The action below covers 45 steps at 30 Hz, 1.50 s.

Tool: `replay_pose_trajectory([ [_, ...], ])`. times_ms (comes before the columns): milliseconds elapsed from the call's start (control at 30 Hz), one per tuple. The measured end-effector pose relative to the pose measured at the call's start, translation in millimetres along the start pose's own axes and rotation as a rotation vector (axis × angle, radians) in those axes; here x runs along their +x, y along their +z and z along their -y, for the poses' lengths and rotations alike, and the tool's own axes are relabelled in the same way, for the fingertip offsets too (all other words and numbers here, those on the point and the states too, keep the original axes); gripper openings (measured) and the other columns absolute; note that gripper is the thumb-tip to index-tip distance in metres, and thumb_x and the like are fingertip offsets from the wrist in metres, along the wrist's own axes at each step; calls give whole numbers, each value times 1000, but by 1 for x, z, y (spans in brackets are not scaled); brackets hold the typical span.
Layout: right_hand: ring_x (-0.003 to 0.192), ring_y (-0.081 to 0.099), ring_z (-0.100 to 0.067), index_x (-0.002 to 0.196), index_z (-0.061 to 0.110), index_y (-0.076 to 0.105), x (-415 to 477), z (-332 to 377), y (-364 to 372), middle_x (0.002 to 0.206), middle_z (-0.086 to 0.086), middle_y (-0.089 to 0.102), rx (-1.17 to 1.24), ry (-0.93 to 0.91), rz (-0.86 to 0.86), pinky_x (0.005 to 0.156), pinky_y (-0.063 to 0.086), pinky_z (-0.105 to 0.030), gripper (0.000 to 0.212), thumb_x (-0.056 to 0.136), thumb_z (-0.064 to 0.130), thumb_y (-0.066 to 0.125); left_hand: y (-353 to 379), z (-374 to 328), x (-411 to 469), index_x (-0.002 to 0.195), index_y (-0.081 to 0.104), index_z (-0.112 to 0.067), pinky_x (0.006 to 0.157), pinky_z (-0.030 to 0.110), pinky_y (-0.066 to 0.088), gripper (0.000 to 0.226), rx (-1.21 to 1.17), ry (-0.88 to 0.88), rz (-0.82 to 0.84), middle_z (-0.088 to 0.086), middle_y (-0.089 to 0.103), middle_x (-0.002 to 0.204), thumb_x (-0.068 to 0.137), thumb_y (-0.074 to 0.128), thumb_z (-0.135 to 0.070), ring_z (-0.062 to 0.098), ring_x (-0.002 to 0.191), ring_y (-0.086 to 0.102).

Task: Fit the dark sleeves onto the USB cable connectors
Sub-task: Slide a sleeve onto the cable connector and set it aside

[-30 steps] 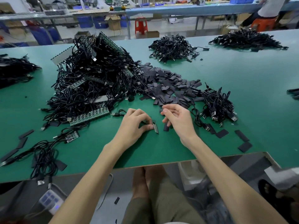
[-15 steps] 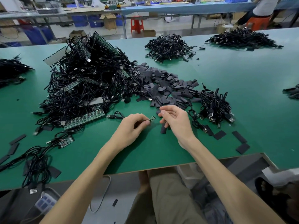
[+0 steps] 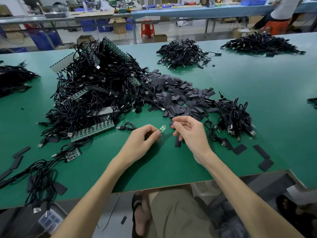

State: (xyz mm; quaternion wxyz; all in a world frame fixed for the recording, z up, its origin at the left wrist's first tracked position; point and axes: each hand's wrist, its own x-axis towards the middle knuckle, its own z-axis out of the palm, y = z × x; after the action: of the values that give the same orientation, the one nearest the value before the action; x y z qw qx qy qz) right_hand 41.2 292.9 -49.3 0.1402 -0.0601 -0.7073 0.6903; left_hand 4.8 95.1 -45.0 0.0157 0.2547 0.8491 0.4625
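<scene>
Presently left hand [image 3: 142,142] pinches one green connector board [image 3: 162,128]; right hand [image 3: 192,134] grip pinches one dark sleeve [image 3: 171,124]; second sleeve [image 3: 177,143] below.

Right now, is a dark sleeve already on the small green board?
No, the small green board pinched by the left hand is bare, its components showing.

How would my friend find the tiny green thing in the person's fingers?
On the big green table, look at the two hands near the front edge. The left hand pinches a tiny green circuit board at its fingertips, pointing toward the right hand. Unlike the long green board strips in the black cable pile, it is short, alone and held up.
</scene>
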Motion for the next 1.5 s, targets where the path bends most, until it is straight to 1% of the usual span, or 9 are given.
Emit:
replay_pose_trajectory([
  [233, 84, 67, -11, 108, 22, 65, -9, 5, 7, 96, 4, 68, -306, -229, -76, 81, 54, -26, 15, 98, 10, 66, 1, 2, 17, 91, 60, -24, 58, 16, 39, 22, 125, 29, -56, -7, 64, 75, 107, 50, -35, 8, 64, 53],
  [400, 109, 52, -18, 130, 18, 59, -29, 8, 15, 117, 4, 59, -1071, -449, -20, 97, 38, -36, 48, 96, 51, 53, 6, 6, 38, 93, 62, -20, 59, 15, 37, 21, 106, 18, -94, -10, 61, 74, 106, 52, -33, 1, 63, 52],
  [500, 124, 45, -19, 139, 23, 52, -34, 4, 11, 132, 4, 50, -1228, -296, 66, 104, 30, -37, 64, 92, 66, 47, 6, 11, 45, 91, 63, -25, 62, 15, 38, 18, 135, -4, -78, -15, 63, 77, 105, 55, -34, -3, 69, 56],
  [667, 128, 42, -15, 140, 19, 56, -33, 2, -11, 137, 6, 51, -1132, -279, 179, 107, 30, -31, 57, 93, 51, 63, 4, 16, 46, 93, 65, -26, 75, 33, 53, 19, 209, 13, -17, -11, 70, 85, 104, 55, -38, 8, 78, 63],
  [833, 124, 49, -14, 132, 18, 64, -34, 5, -23, 132, 8, 58, -1141, -363, 253, 104, 30, -27, 45, 93, 39, 69, 2, 18, 48, 91, 65, -29, 70, 31, 50, 18, 214, 16, 10, -12, 69, 82, 103, 56, -40, 5, 73, 60],
  [1033, 115, 51, -20, 127, 19, 60, -25, 8, -19, 122, 4, 57, -1257, -434, 259, 102, 33, -34, 47, 97, 54, 54, -1, 17, 52, 89, 67, -29, 64, 26, 46, 18, 188, 18, -7, -11, 70, 81, 102, 58, -39, 1, 66, 56],
  [1233, 89, 50, 6, 126, 24, 56, -3, 9, -6, 107, 22, 52, -728, -255, 168, 87, 40, -22, 39, 94, 44, 69, -2, 16, 46, 90, 69, -24, 62, 20, 42, 16, 123, 42, -13, -12, 66, 74, 102, 62, -33, 2, 64, 54],
  [1400, 79, 50, 14, 134, 24, 55, 9, 7, 11, 95, 26, 47, -646, -251, 178, 82, 43, -21, 46, 95, 42, 70, -4, 11, 45, 77, 67, -19, 57, 23, 35, 29, 10, 35, 3, -10, 57, 62, 101, 63, -34, 5, 57, 45],
  [1500, 79, 51, 15, 135, 25, 52, 0, 5, 9, 97, 30, 46, -666, -300, 159, 78, 40, -9, 49, 94, 46, 69, -6, 9, 42, 75, 68, -11, 56, 29, 31, 38, -79, 41, 50, 1, 54, 61, 98, 65, -41, 11, 58, 41],
])
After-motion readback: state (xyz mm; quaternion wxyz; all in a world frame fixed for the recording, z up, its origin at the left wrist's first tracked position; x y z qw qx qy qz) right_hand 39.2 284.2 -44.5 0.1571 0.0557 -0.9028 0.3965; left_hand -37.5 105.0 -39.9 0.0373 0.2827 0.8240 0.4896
